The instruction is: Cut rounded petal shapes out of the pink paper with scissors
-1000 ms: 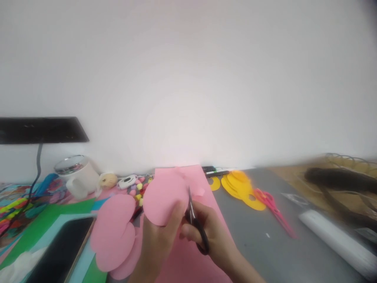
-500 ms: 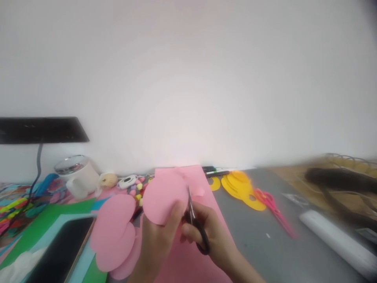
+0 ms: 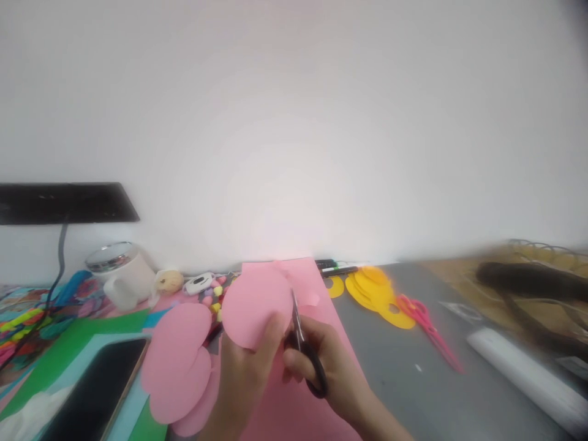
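My left hand (image 3: 250, 367) pinches a round pink paper piece (image 3: 255, 303) by its lower edge, thumb on top. In my right hand (image 3: 324, 358) is a pair of scissors (image 3: 315, 364) with black handles. Their blades point up and lie along the right edge of the round piece; how far they are apart is hard to tell. Beneath both hands lies a large pink sheet (image 3: 294, 404), with a small pink scrap (image 3: 311, 299) on it. Several cut pink paper shapes (image 3: 177, 349) overlap to the left of my left hand.
On the left are a phone (image 3: 96, 392), green paper (image 3: 138, 324) and a white lidded mug (image 3: 124, 278). Yellow paper shapes (image 3: 367, 291) and pink scissors (image 3: 432, 334) lie right on the grey table (image 3: 390, 367). A white bar-like object (image 3: 523, 373) sits farther right.
Almost nothing differs. The round pink piece has shifted very slightly left; both hands keep their hold at nearly the same place.
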The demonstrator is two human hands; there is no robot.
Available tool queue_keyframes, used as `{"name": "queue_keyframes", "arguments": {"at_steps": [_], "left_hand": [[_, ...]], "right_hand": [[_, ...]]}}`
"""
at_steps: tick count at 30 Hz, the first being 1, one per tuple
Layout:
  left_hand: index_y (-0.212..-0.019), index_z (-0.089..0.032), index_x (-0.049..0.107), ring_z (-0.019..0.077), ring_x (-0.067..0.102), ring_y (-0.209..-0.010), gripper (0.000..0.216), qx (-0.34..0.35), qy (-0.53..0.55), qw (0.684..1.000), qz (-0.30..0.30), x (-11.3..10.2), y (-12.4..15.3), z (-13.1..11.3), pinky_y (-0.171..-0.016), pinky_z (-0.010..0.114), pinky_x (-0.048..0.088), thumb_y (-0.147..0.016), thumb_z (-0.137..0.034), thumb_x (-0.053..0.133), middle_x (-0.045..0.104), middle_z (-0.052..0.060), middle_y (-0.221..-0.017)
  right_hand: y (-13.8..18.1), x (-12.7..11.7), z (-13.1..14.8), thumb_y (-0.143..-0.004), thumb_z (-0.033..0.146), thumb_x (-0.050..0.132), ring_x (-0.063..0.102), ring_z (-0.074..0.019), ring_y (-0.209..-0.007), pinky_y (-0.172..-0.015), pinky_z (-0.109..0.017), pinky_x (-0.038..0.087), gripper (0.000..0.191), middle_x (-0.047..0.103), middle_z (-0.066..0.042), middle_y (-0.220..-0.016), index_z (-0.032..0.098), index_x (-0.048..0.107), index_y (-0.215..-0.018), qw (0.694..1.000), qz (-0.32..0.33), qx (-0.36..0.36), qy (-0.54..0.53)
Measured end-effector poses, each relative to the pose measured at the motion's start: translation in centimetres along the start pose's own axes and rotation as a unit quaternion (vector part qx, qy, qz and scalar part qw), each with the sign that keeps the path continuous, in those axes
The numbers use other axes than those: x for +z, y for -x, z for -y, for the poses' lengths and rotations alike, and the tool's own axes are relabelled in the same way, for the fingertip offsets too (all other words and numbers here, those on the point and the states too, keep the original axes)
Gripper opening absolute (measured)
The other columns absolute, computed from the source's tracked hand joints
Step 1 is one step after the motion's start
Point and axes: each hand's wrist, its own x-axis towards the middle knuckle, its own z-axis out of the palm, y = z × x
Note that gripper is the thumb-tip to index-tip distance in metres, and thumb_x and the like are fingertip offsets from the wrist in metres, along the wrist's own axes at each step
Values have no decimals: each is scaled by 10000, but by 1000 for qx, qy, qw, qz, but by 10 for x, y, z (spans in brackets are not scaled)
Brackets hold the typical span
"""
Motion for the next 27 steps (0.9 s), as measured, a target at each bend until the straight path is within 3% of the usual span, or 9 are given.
{"name": "queue_keyframes", "arguments": {"at_steps": [7,11,15,27], "left_hand": [[-482,-192,505,130,490,-313,347,-11,2,1000,-27,3,1,-3,-304,232,385,-709,-420,634,499,-35,-376],[-652,-174,634,177,629,-592,201,22,-64,994,-89,2,0,1,-543,256,507,-650,-371,671,654,8,-589],[-862,-174,684,225,654,-829,302,26,-60,995,-71,1,-1,4,-742,310,511,-672,-405,649,714,44,-815],[-795,-170,675,218,657,-802,264,14,-58,997,-55,0,-1,2,-688,289,519,-670,-400,640,714,29,-761]], "right_hand": [[-1,1,1,-642,478,787,523,-120,-512,-516,-247,442,414,534,31,-597,163,548,-766,1000,3,23,-2],[-2,1,0,-657,451,788,431,-103,-549,-522,-228,374,392,484,44,-608,173,518,-711,1000,-8,-8,9],[-3,-1,0,-666,450,783,376,-100,-551,-506,-220,340,385,455,54,-611,185,511,-734,999,-8,-31,7],[-3,-2,-3,-649,450,800,397,-111,-579,-539,-229,343,395,486,47,-630,175,536,-751,999,10,-27,-31]]}}
